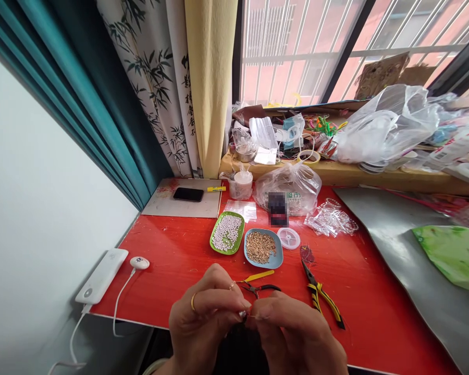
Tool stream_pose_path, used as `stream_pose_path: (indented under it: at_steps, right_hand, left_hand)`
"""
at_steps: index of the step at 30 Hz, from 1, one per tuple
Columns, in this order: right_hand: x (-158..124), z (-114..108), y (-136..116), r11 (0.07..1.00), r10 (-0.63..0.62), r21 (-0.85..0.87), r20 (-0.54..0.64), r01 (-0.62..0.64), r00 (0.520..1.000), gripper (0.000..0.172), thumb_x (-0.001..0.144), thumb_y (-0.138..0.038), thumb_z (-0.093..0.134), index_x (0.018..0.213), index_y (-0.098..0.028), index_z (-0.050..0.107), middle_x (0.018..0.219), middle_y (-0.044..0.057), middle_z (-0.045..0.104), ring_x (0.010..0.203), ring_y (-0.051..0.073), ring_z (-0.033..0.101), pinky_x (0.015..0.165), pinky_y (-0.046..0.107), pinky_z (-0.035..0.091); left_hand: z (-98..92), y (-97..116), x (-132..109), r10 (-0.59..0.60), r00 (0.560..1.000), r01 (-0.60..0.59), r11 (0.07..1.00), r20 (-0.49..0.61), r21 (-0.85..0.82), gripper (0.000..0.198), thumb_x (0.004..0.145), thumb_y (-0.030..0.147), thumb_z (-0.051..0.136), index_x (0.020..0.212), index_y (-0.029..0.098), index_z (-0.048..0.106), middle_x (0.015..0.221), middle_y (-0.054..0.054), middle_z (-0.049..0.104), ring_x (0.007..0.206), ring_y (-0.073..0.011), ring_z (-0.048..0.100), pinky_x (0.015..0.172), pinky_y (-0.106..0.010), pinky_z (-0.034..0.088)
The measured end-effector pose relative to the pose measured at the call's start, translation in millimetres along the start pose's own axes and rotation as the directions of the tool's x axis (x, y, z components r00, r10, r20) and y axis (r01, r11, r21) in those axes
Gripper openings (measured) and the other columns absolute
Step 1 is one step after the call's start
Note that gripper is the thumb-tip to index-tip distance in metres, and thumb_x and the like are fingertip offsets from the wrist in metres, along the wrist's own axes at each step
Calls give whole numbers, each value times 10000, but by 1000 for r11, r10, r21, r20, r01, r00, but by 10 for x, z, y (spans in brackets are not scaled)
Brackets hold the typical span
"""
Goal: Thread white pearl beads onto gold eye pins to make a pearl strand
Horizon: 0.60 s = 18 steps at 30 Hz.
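My left hand (209, 317), with a gold ring on one finger, is closed in a pinch on a small shiny bead (243, 314). A few tiny clear beads (232, 285) show at its fingers. Fingertip to fingertip with it, my right hand (297, 328) is closed on what looks like a thin thread (252, 315), mostly hidden by the fingers. Just beyond the hands lie yellow tweezers (261, 275) and small black-handled pliers (268, 287). Further out stand a green tray (242, 229) of whitish beads and a blue tray (274, 260) of gold beads.
Yellow-and-black long-nose pliers (322, 297) lie at the right on the red table (172, 250). Behind the trays are a clear spool (288, 238), bagged beads (330, 217) and a plastic bag (293, 182). A white power bank (101, 276) and a phone (188, 194) lie left.
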State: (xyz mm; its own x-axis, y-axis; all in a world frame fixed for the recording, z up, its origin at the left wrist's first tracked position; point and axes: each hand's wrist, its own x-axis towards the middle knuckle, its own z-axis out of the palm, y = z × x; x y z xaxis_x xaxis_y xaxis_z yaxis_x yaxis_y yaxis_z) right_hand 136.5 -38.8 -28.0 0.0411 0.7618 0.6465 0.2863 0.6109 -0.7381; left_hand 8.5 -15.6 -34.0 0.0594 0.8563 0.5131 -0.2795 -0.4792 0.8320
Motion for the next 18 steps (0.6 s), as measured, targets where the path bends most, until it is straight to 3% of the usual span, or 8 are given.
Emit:
stream_pose_path:
  at_steps: [4, 11, 18]
  right_hand:
    - [2, 8, 9, 1000, -11, -25, 22, 12, 1000, 304, 821, -54, 531, 1041, -262, 552, 759, 27, 727, 653, 173, 697, 481, 237, 559]
    - [77, 60, -78, 985, -72, -157, -19, 68, 997, 208, 839, -73, 512, 952, -248, 521, 629, -27, 684, 494, 122, 621, 474, 232, 498]
    - [116, -34, 25, 986, -143, -56, 175, 155, 974, 115, 861, -180, 528, 935, -262, 497, 611, -59, 662, 431, 102, 593, 446, 224, 501]
  left_hand:
    - [13, 21, 9, 58, 998, -57, 995, -17, 77, 186, 805, 164, 642, 943, 271, 708, 638, 4, 562, 588, -135, 505, 480, -239, 421]
    - [29, 49, 38, 101, 994, -94, 984, -36, 152, 205, 788, 156, 662, 938, 287, 712, 634, 11, 548, 583, -135, 504, 488, -242, 434]
    - [-8, 42, 46, -175, 983, 180, 976, 50, -123, 66, 744, 329, 702, 785, 300, 746, 618, 11, 488, 546, -105, 460, 447, -219, 355]
